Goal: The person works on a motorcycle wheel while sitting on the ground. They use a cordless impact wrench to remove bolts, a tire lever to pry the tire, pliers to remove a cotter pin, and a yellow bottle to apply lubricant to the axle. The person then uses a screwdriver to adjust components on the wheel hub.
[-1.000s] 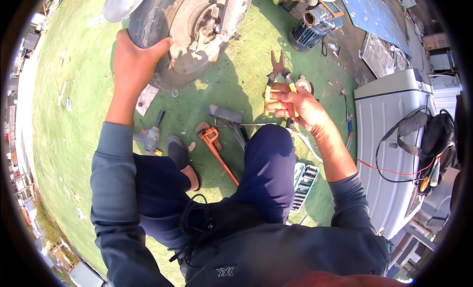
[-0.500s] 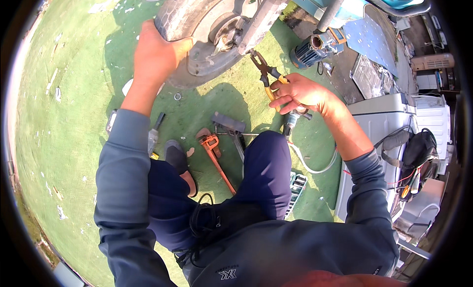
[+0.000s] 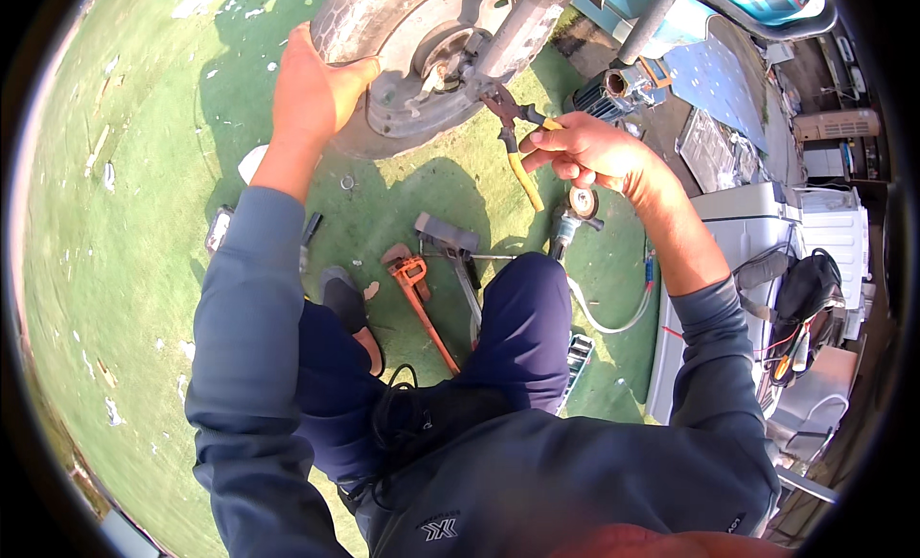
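Observation:
My left hand [image 3: 321,93] grips the worn tyre [image 3: 335,26] of a wheel, its thumb spread toward the rim and its other fingers hidden behind the tread. In my right hand [image 3: 589,151] is a pair of pliers [image 3: 505,112] with yellow handles. My fingers are round the upper handle, and the lower handle stands well apart from it. The dark jaws reach the end of a grey metal arm [image 3: 527,31] beside the wheel hub [image 3: 443,69]; whether they bite on anything there is hard to tell.
On the green ground lie an orange pipe wrench [image 3: 419,304], a hammer [image 3: 448,234], a metal ring [image 3: 348,182] and an angle grinder [image 3: 572,222] with a hose. A blue motor [image 3: 609,93] stands beyond my right hand. At right is a grey-white case [image 3: 709,270] with a black bag [image 3: 815,294].
The pliers' jaws have moved up and left to the end of the metal arm, and their handles have spread wider. My left hand stays on the tyre, slightly higher.

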`<state>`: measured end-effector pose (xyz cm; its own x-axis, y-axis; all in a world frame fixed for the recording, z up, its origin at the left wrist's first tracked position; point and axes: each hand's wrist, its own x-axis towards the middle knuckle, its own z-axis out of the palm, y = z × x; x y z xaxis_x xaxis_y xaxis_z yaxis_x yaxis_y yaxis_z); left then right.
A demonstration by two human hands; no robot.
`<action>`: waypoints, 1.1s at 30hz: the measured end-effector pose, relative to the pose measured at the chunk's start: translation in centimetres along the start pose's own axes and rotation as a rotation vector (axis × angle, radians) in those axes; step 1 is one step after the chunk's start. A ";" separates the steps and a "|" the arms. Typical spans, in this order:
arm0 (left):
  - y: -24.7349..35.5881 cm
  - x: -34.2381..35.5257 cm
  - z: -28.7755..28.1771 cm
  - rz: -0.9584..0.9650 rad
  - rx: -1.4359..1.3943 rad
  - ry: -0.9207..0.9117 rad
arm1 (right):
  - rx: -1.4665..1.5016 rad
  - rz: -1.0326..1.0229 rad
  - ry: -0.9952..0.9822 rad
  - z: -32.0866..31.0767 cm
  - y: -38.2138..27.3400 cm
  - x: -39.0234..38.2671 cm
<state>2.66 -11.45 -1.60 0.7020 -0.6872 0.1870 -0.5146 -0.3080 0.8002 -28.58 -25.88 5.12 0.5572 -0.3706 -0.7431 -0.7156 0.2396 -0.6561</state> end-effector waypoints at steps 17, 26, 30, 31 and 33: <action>-4.0 8.6 1.5 -0.150 -0.647 -0.158 | 0.460 0.045 0.023 5.6 0.5 0.1; 0.9 -5.7 3.6 -0.215 -0.616 -0.361 | 0.731 0.082 0.134 9.5 -1.4 1.4; 2.8 -9.9 2.2 -1.118 -1.171 -1.091 | 0.732 0.128 0.226 11.6 -3.0 1.0; 2.8 -9.9 2.0 -1.118 -1.193 -1.076 | 0.718 0.155 0.263 11.9 -3.2 0.8; 2.6 -9.2 1.6 -1.120 -1.299 -1.101 | 0.698 0.149 0.286 12.1 -3.5 0.5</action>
<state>-5.90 -7.02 -2.12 -0.3947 -0.7496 -0.5313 0.7770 -0.5810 0.2425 -20.68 -16.09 5.45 0.2773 -0.4849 -0.8294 -0.2895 0.7810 -0.5534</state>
